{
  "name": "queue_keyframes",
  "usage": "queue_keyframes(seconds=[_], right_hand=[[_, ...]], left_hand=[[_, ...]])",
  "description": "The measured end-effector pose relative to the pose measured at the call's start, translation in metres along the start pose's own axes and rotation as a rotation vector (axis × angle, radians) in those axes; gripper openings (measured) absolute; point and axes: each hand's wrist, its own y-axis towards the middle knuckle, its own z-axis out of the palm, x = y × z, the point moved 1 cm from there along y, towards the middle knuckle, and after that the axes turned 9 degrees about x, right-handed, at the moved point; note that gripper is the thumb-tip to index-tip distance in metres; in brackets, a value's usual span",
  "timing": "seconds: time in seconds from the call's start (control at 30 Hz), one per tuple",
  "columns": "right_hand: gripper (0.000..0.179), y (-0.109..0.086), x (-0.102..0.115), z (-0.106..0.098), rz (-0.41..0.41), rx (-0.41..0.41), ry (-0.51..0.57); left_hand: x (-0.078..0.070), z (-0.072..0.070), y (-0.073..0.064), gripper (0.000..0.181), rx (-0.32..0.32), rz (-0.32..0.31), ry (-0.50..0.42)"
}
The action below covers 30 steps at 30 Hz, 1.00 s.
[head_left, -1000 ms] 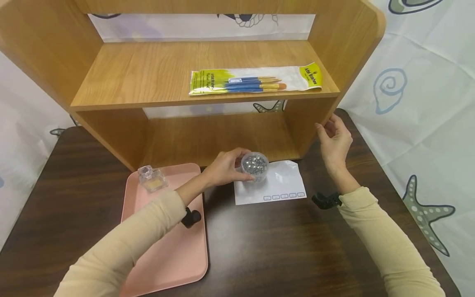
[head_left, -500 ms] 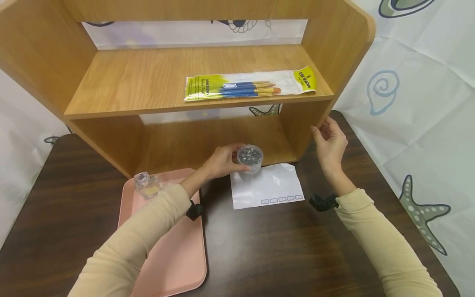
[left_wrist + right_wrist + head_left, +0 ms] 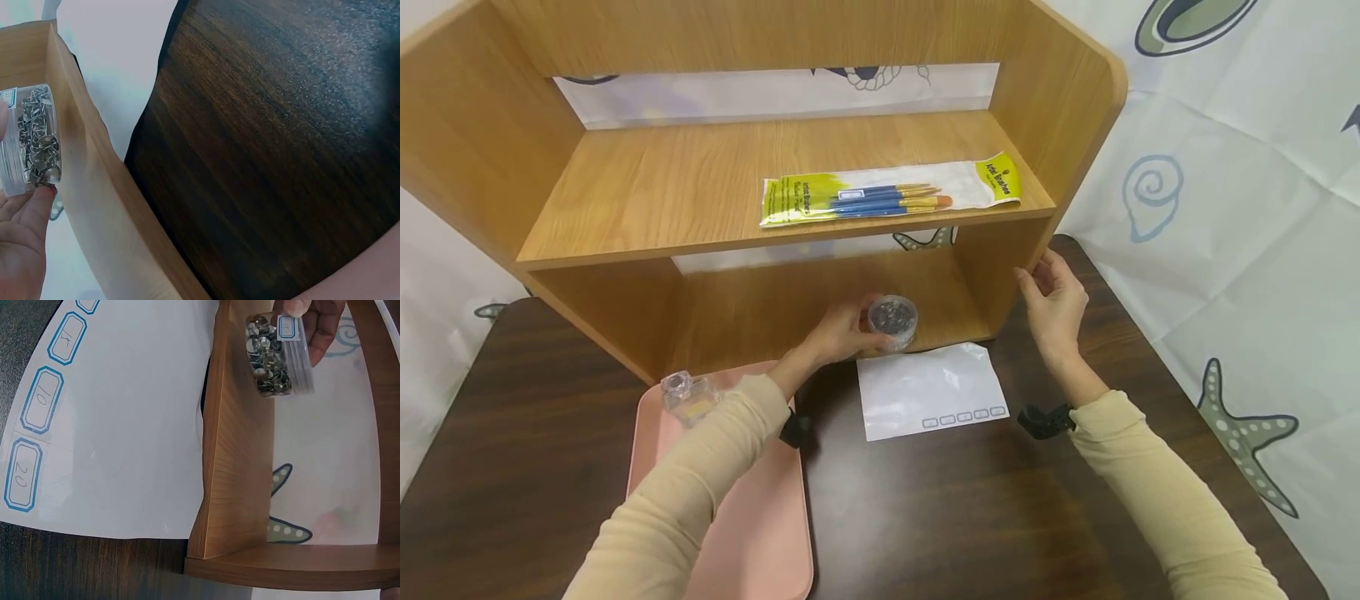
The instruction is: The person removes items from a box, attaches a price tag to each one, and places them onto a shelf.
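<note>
My left hand [image 3: 837, 336] grips a round clear plastic tub [image 3: 892, 320] by its side, thumb in front. Silver thumbtacks [image 3: 41, 137] fill the tub, and a small blue-bordered label [image 3: 287, 328] is on it. The tub is just inside the lower compartment of a wooden desktop shelf [image 3: 625, 208], close over its front edge. On the shelf's right side, my right hand [image 3: 1056, 312] pinches the edge of the side panel between thumb and curled fingers, whose tips are partly hidden. A white sheet with handwritten labels [image 3: 932, 392] lies in front of the shelf.
A packet of artist brushes [image 3: 887, 196] lies on the upper board. At left, a pink tray [image 3: 767, 517] carries a clear glass bottle [image 3: 688, 400], partly covered by my left sleeve. A patterned white cloth [image 3: 1247, 250] hangs behind the dark table [image 3: 925, 517].
My left hand has carried the tub from over the white sheet back into the lower compartment. The right hand stays at the side panel. The head view has shifted slightly.
</note>
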Motion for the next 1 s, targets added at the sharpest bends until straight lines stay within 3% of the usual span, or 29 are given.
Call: queue_keyframes(seconds=[0.47,1.0], right_hand=[[0.034,-0.001,0.0,0.001,-0.018,-0.009,0.025],[0.035,0.0,-0.001,0.001,-0.021,-0.011,0.016]], left_hand=[[0.009,0.004,0.004,0.065,0.025,-0.052,-0.001],[0.013,0.006,0.006,0.068,0.039,-0.061,-0.017]])
